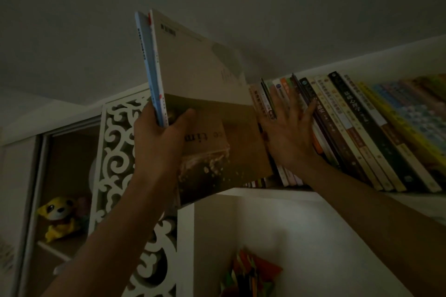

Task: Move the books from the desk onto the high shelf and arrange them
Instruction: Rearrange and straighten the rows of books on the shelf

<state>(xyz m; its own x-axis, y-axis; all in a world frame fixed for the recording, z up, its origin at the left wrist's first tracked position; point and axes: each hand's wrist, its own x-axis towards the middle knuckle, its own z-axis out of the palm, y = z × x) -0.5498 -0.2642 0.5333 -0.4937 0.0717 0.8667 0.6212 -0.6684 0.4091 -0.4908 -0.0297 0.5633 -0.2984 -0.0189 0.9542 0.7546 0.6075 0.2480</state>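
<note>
Currently the left hand [159, 137] grips a small stack of large thin books [200, 94] from below, held up left of the high shelf [277, 191]. The thumb lies across the near brown cover and the other fingers wrap round the spine edges, so the lower spine corner sits in the crook of the hand. At least two or three books are in the stack; the blue-spined one [144, 60] is leftmost. The stack is tilted, top leaning left, its lower right corner just over the shelf's left end.

The right hand [289, 132] is flat, fingers spread and straight, pressing against the spines of the shelved row of books [357, 128]. That row leans right.

Far left, a yellow plush toy [59, 217] sits in a cabinet cubby beside a white carved fretwork panel [118, 152]. Lighting is dim.
</note>
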